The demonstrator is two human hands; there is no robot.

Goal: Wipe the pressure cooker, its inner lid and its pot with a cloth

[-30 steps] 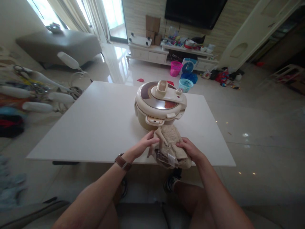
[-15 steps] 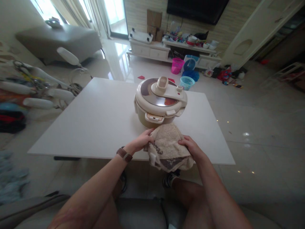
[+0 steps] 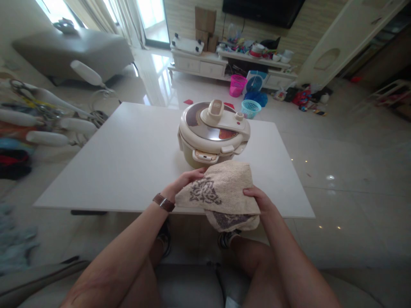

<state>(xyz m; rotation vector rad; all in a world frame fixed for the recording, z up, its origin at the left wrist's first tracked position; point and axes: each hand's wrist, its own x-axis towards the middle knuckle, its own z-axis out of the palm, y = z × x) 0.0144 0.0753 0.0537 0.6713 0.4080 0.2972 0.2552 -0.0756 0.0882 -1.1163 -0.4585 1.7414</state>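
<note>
Between my hands is a beige towel (image 3: 229, 184) with a dark floral pattern, folded in layers and hanging over the table's near edge. My left hand (image 3: 188, 179) is at its left side, fingers partly behind the cloth. My right hand (image 3: 259, 197) grips the right side, thumb on top and the other fingers hidden beneath. Just beyond the towel stands a cream electric pressure cooker (image 3: 213, 132), its lid on and its steel top shining. The towel overlaps the lower front of the cooker in view; whether they touch I cannot tell.
The cooker stands on a white table (image 3: 128, 158). Past the far edge, a pink basket (image 3: 237, 85) and a light blue basket (image 3: 250, 109) are on the tiled floor. A cluttered white cabinet (image 3: 199, 66) lines the wall. White padded bars (image 3: 48, 138) stand at the left.
The towel's left part has unfolded and spread toward my left wrist, showing more of the floral pattern. My left hand has shifted slightly left. The cooker stays in place on the table.
</note>
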